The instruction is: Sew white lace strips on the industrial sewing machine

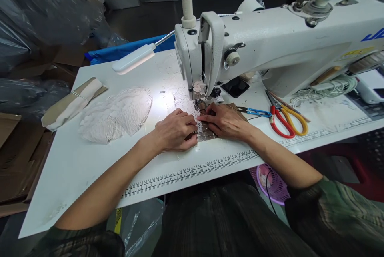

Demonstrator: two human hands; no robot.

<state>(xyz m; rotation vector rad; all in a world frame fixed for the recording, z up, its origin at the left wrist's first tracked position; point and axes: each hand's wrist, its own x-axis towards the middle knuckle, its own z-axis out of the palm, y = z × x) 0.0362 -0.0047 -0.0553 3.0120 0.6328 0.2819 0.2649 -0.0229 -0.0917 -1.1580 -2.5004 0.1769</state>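
Observation:
My left hand [176, 131] is closed, its fingers curled on white lace [179, 97] just left of the presser foot [199, 105] of a white sewing machine [264, 45]. On the other side, my right hand [225, 121] has its fingers bent together, the index fingertip pinning the lace edge near the needle. A brown checked plate or patch [207, 133] shows under the lace between both hands. The lace under my palms is hidden.
Left on the table [90, 177] lie a pile of white lace pieces [120, 113] and a tied bundle [75, 103]. Right of my hands are blue thread snips [253, 111], red-and-yellow scissors [285, 119] and a black phone-like object [235, 87]. A lamp [133, 59] hangs over the table.

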